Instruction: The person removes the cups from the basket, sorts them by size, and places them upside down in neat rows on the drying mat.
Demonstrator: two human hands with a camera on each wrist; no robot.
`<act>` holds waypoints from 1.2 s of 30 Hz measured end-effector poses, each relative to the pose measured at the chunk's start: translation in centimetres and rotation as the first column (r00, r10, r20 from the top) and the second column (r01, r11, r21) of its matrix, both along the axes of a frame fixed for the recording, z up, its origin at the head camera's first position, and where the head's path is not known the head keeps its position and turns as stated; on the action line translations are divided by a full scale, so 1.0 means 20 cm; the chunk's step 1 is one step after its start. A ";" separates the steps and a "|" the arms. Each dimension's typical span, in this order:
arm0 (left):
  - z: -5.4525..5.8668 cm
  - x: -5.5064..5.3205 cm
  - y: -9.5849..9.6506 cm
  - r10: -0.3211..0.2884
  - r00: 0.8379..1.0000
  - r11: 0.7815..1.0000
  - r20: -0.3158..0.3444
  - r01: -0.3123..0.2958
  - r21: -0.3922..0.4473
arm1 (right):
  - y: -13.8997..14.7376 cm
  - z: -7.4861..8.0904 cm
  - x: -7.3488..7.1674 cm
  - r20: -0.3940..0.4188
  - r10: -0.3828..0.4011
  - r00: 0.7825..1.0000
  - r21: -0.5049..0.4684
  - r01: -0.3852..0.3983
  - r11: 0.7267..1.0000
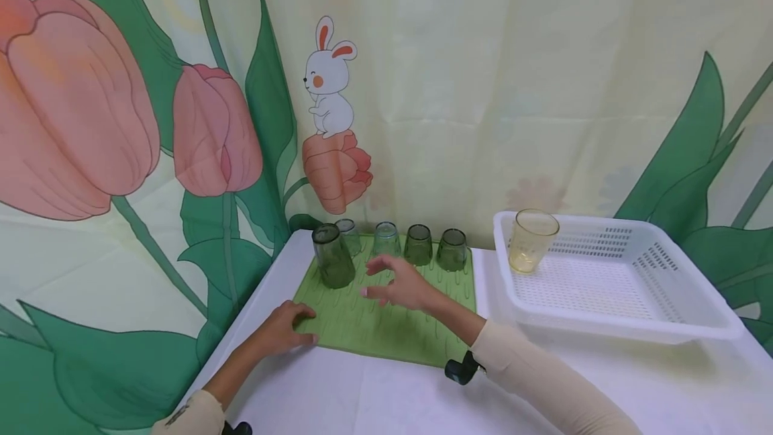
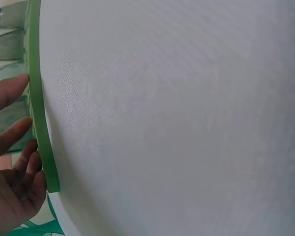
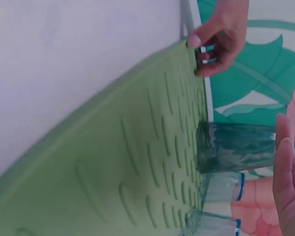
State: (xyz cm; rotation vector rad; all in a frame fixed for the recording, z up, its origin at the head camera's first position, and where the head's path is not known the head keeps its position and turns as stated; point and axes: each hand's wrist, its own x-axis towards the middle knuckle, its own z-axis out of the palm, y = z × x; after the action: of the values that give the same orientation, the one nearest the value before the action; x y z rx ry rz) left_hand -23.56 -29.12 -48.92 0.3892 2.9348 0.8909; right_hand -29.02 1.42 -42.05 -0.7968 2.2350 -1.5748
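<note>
A green ridged mat lies on the white table. My left hand rests at its front left corner, thumb and fingertips touching the edge with a gap between them. Over the mat, my right hand hovers with spread, loosely bent fingers and nothing in them. Left of it stands a tall dark green glass, apart from the fingers. Behind are a clear glass, a pale blue-rimmed glass and two dark green glasses, one beside the other.
To the right is a white perforated plastic basket. A yellow-tinted glass leans inside its left end. A curtain printed with tulips and a rabbit hangs behind the table.
</note>
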 end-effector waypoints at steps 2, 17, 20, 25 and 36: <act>-0.01 0.00 0.00 0.007 1.000 1.000 0.005 -0.007 0.000 | 0.02 0.00 0.03 -0.002 0.011 1.000 -0.003 -0.011 1.000; 0.06 -0.01 0.10 -0.022 1.000 0.999 0.006 0.021 0.037 | 0.28 0.04 0.24 -0.048 0.034 0.998 -0.020 -0.035 0.999; 0.09 -0.01 0.14 -0.055 0.998 0.996 0.001 0.055 0.064 | 0.33 0.07 0.27 -0.040 0.029 0.999 -0.016 -0.029 0.999; 0.14 -0.01 0.21 -0.123 0.992 0.983 -0.015 0.124 0.134 | 0.42 0.10 0.31 -0.037 0.006 0.999 -0.019 -0.006 1.000; 0.22 -0.04 0.38 -0.226 0.974 0.928 -0.026 0.224 0.298 | 0.62 0.09 0.35 -0.076 -0.002 0.997 -0.018 0.000 1.000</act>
State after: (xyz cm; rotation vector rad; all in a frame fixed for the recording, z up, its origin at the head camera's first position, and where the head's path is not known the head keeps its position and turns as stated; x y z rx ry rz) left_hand -24.38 -21.55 -44.46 0.7185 2.6724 1.2979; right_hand -21.93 13.79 -40.27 -0.8744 2.2767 -1.5927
